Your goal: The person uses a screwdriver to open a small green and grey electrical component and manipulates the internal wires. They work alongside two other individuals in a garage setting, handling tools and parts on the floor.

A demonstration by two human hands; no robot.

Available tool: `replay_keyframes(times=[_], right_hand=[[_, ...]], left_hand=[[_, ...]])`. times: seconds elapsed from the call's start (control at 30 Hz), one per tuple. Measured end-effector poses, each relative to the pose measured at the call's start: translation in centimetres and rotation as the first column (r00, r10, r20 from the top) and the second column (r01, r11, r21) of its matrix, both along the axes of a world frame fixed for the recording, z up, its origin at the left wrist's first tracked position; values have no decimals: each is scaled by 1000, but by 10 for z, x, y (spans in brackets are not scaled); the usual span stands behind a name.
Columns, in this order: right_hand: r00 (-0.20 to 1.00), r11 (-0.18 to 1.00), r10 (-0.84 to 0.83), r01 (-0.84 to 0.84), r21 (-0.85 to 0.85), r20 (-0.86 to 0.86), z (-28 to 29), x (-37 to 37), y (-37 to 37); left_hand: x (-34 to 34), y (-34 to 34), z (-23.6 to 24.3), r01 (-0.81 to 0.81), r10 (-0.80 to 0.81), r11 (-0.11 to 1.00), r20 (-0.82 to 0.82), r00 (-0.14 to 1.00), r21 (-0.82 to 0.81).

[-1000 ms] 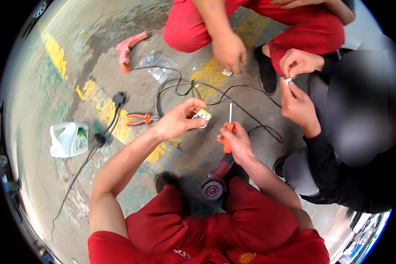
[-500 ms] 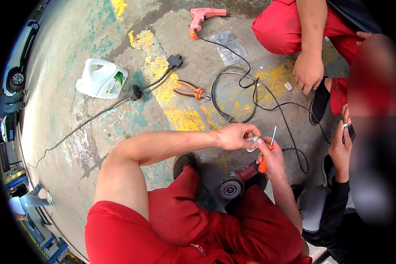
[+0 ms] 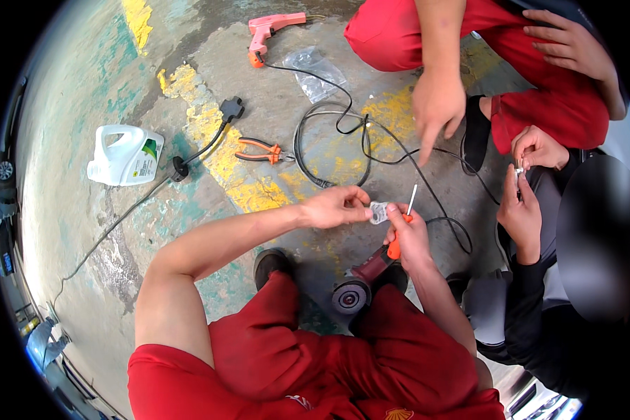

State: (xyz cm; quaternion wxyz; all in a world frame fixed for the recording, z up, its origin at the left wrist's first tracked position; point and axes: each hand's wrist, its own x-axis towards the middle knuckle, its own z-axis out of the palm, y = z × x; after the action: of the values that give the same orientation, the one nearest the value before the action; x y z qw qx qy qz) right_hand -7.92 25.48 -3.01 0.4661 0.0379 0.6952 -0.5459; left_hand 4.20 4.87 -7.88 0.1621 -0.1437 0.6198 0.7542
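Observation:
My right hand [image 3: 409, 238] is closed round a screwdriver with an orange handle [image 3: 395, 246], its metal shaft pointing up and away. The thumb and fingers of that hand also pinch a small, clear, crinkled plastic piece [image 3: 379, 213], perhaps a little bag; what is in it I cannot make out. My left hand [image 3: 336, 208] has its fingertips pinched at the left edge of this piece. Just below my hands, between my feet, an angle grinder [image 3: 369, 267] with a dark red body lies with its disc facing up.
Orange-handled pliers [image 3: 259, 150], a white jug [image 3: 124, 155], a black plug [image 3: 232, 109], a coiled cable [image 3: 298, 140], a clear bag [image 3: 313, 75] and a pink gun-shaped tool [image 3: 264, 29] lie on the floor. Co-workers crouch right; one hand [image 3: 439, 105] points down, others hold a small white thing.
My hands have drawn apart slightly, so the clear piece now shows flat between them. A co-worker's hand has come closer with its index finger stretched out. The whole view has shifted.

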Motion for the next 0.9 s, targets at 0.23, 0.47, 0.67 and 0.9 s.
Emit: replay_keyframes(times=[0.23,0.47,0.67,0.9], right_hand=[[980,977,-162,176,-121,117,3,-5,-4],[979,979,-147,164,-119,144,6,-4,-3],[971,968,-215,226,-109,105,-1,-5,1],[977,980,-190,195,-47,95,2,-4,2]], left_hand=[[-8,-40,-3,-111,122,981,61,991,-159],[-11,-32,11,-57,60,997,51,997,-50],[-13,-42,8,-176,183,972,34,982,-153],[-32,-100,-17,-348,337,768,-123,934,-538]])
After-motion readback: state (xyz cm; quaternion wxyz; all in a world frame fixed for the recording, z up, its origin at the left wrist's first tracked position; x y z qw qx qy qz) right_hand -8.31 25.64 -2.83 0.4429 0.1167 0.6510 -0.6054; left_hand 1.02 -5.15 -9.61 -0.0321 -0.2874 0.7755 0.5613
